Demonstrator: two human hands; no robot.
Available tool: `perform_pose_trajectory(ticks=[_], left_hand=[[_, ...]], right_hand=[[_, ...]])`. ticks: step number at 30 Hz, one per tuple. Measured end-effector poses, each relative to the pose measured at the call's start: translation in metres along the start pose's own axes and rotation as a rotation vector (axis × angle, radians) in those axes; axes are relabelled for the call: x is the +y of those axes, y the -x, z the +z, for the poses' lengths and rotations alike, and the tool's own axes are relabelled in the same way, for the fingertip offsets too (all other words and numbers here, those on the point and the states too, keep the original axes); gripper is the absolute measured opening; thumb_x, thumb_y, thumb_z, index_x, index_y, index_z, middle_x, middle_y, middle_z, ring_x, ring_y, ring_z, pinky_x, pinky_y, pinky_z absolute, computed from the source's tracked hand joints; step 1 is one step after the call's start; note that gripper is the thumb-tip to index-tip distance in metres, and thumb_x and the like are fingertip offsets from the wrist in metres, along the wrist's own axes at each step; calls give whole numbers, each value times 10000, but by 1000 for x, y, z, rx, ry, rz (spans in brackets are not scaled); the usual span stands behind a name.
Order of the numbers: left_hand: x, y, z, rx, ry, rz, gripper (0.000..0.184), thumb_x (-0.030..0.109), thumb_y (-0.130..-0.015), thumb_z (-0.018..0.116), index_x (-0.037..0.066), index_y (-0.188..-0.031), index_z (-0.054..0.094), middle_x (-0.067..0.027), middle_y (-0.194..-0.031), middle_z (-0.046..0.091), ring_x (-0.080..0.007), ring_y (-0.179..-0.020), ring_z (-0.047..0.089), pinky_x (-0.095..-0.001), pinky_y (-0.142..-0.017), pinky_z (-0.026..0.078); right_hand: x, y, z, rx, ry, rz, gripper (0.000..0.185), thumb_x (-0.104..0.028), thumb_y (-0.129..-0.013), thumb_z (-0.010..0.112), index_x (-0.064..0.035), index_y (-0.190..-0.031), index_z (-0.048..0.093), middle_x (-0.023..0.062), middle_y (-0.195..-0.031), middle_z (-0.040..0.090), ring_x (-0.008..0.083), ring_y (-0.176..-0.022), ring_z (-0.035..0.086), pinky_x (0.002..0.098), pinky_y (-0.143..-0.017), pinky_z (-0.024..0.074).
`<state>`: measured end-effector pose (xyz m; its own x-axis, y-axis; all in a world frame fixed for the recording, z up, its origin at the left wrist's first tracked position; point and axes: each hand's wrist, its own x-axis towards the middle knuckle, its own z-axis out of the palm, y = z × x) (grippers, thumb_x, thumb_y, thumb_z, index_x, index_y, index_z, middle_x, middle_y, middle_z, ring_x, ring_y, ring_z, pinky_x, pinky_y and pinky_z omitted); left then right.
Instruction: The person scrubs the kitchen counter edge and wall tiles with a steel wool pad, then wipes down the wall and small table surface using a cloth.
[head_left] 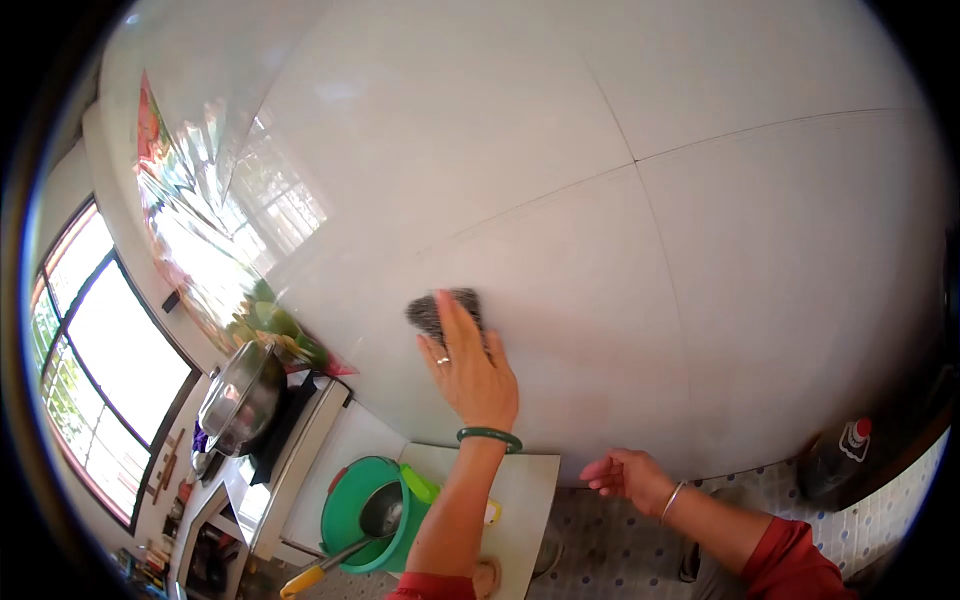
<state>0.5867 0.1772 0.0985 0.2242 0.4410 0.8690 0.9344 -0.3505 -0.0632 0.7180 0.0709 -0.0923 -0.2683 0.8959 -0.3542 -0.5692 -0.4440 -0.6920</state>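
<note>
My left hand (478,385), with a ring and a green bangle, presses a dark scouring pad (425,313) flat against the white tiled wall (560,260). The pad sits under the fingers and sticks out beyond them; the fingertips are slightly blurred. Lower down on the right, my right hand (628,475) hangs in the air in front of the wall's base. It wears a silver bangle, its fingers are loosely bent and apart, and I see nothing in it.
Below my left arm, a green bucket (335,505) holds a metal ladle (381,512) on a pale counter (530,475). A lidded metal pot (240,400) stands on a stove at left, near a window (110,350). A dark bottle (840,460) is at lower right.
</note>
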Motion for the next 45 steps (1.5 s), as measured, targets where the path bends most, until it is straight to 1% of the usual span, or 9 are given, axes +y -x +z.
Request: perform_pose_trajectory(ticks=[13, 16, 23, 27, 31, 33, 36, 43, 45], left_hand=[[-10, 21, 6, -46, 25, 164, 559, 163, -884, 562, 6, -1396, 401, -32, -1527, 283, -438, -1277, 381, -522, -1130, 216], [-27, 38, 8, -218, -175, 482, 536, 175, -893, 552, 14, -1388, 422, -43, -1527, 279, -435, -1278, 385, -516, -1136, 210], [-10, 0, 0, -67, -63, 109, 534, 169, -903, 532, 43, -1406, 406, -70, -1522, 291, -460, -1275, 378, -493, -1120, 254], [4, 45, 30, -84, 16, 795, 550, 204, -859, 614, 83, -1376, 466, -30, -1466, 389, -440, -1248, 406, -506, -1081, 322], [41, -11, -7, 49, 42, 238, 542, 163, -861, 609, 75, -1376, 465, -29, -1498, 349, -394, -1332, 336, -506, -1133, 223], [47, -1, 1, -19, 83, 231, 551, 175, -868, 601, 67, -1386, 449, -30, -1491, 361, -397, -1321, 349, -505, -1132, 224], [21, 45, 26, -70, 12, 841, 548, 176, -875, 587, 63, -1390, 440, -32, -1475, 384, -380, -1291, 396, -508, -1122, 242], [32, 13, 0, -274, 122, 297, 514, 171, -863, 606, 122, -1361, 489, -79, -1427, 442, -382, -1243, 441, -499, -1092, 292], [25, 33, 17, -54, -44, 1078, 511, 212, -842, 654, 136, -1332, 529, -92, -1374, 493, -338, -1218, 479, -482, -1077, 322]], right_hand=[[8, -12, 0, -55, -6, 0, 449, -332, -998, 359, 2, -948, 654, 128, -1031, 693, 180, -840, 650, 307, -766, 522], [3, -6, 3, -45, -26, 0, 453, -334, -999, 357, 1, -953, 658, 126, -1025, 694, 177, -831, 649, 304, -762, 522], [8, -8, 3, -65, -11, -6, 448, -332, -993, 365, 5, -968, 659, 118, -1011, 697, 173, -825, 646, 304, -758, 524], [8, -8, 7, -59, -21, 9, 449, -336, -987, 372, 3, -960, 666, 116, -1013, 697, 168, -820, 644, 300, -749, 524], [2, 0, 5, -44, -25, 20, 456, -340, -987, 371, 4, -958, 668, 114, -1016, 697, 162, -825, 643, 295, -747, 522], [5, -2, -1, -45, -24, 3, 457, -341, -987, 370, 3, -961, 670, 111, -1016, 697, 160, -831, 642, 295, -749, 521], [1, 1, -4, -35, -19, -4, 457, -344, -986, 371, -2, -957, 672, 109, -1013, 697, 157, -838, 640, 295, -751, 520], [4, 0, -10, -18, -29, -12, 445, -339, -982, 379, -10, -968, 678, 110, -1014, 698, 161, -848, 641, 295, -757, 519], [6, 0, -7, -30, -16, -7, 445, -341, -981, 383, -10, -973, 680, 106, -1013, 699, 160, -845, 641, 294, -756, 519]])
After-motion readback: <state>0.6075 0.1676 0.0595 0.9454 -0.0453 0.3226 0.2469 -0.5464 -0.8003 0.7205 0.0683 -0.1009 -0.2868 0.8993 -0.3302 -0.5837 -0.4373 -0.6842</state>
